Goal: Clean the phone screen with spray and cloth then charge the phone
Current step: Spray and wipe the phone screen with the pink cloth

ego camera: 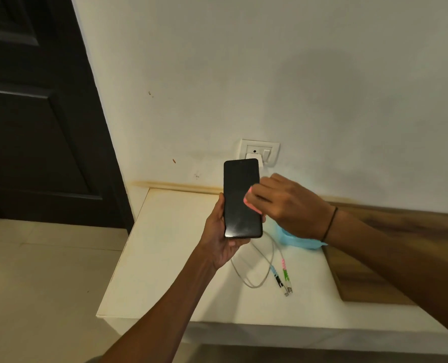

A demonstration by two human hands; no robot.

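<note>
My left hand holds a black phone upright above the white shelf, dark screen toward me. My right hand presses a small pink cloth against the screen's right edge, fingers closed over it. A white charger sits plugged in the wall socket just behind the phone's top. Its white cable loops on the shelf and ends in several plugs with blue, pink and green sleeves. A light blue object lies under my right wrist, mostly hidden; I cannot tell what it is.
The white shelf juts from the wall, with a wooden panel on its right part. A dark door stands at the left, beige floor tiles below it.
</note>
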